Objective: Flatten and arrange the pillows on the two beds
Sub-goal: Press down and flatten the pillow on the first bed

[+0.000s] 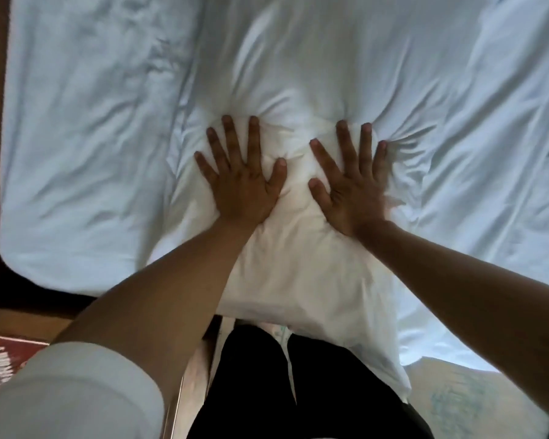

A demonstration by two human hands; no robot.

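Pillow [301, 264] lies at the near edge of the bed [86, 153], white on the creased pale sheet. We press our left hand [243, 182] and right hand [349, 185] flat on its far end, fingers spread, gripping nothing.

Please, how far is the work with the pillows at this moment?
Done: a white pillow already lies on the bed sheet in front of the person. In hand: the left hand and right hand press on it side by side, fingers spread, and the fabric creases around them, so flattening is under way. Left: this pillow is still wrinkled. Other pillows and the second bed are out of view, so their state cannot be judged.
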